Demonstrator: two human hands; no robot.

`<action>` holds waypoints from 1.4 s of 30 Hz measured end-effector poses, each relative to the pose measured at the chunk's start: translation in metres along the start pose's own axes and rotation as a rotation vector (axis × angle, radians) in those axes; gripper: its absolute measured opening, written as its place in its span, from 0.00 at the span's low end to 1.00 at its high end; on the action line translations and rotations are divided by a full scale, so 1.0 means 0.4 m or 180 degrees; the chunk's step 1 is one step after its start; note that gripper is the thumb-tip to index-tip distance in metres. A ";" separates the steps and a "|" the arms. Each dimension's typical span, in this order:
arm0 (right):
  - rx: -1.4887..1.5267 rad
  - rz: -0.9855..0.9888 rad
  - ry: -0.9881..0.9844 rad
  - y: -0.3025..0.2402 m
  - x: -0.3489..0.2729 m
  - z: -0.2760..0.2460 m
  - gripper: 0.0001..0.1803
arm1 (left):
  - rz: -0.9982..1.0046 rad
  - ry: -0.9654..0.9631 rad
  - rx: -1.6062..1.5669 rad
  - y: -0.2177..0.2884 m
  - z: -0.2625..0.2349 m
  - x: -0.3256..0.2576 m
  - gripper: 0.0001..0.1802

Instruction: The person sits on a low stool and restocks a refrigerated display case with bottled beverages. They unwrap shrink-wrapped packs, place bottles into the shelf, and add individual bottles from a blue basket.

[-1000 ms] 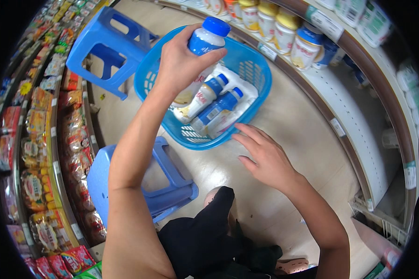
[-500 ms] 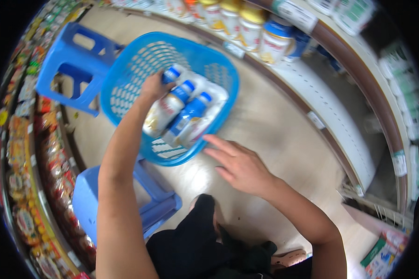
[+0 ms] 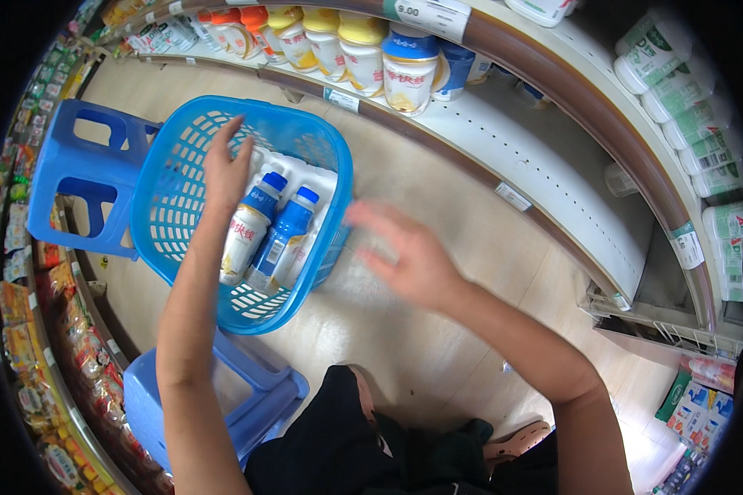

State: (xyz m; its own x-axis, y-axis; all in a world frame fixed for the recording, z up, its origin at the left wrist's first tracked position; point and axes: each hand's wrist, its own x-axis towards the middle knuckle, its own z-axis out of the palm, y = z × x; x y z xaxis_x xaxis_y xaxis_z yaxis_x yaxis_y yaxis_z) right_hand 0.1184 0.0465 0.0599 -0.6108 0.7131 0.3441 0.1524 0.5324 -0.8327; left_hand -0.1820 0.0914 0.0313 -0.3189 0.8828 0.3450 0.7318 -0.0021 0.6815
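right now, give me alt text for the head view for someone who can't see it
A person's left hand reaches into a blue plastic basket holding blue-capped drink bottles, while the open right hand hovers, blurred, beside the basket over a tan floor. A blue stool sits to the left, and a shelf of bottles curves above.

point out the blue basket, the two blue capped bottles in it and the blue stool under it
blue basket (image 3: 318, 136): head view, on its far rim
blue capped bottles (image 3: 282, 239): head view, on the right bottle's label
blue stool (image 3: 260, 400): head view, on its seat edge below the basket
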 end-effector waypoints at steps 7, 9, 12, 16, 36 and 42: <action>0.0125 0.0948 0.1606 0.098 0.242 -0.127 0.26 | 0.0919 -0.0032 -0.0878 0.355 0.197 0.095 0.27; -0.0127 0.1158 0.1718 0.107 0.288 -0.154 0.27 | 0.1018 0.0225 -0.0908 0.387 0.239 0.116 0.27; -0.0508 0.1131 0.1674 0.134 0.316 -0.176 0.29 | 0.1006 0.0285 -0.1082 0.420 0.276 0.146 0.26; -0.0332 0.1307 0.1889 0.139 0.317 -0.168 0.24 | 0.0693 0.0009 -0.1003 0.443 0.295 0.174 0.21; -0.1125 0.0014 0.1426 0.020 0.254 -0.022 0.38 | 0.0598 0.0094 -0.2460 0.350 -0.029 0.057 0.28; 0.0211 -0.0066 0.0306 -0.086 0.270 0.081 0.32 | 0.0491 0.0361 -0.2383 0.367 -0.261 -0.003 0.27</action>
State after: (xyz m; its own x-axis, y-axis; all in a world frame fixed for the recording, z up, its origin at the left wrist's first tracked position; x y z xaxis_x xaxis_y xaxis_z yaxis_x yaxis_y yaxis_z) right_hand 0.0219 0.0906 0.1117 -0.5354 0.7444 0.3990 0.0870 0.5185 -0.8507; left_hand -0.1370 0.0408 0.1984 -0.3356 0.7933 0.5081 0.1835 -0.4739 0.8612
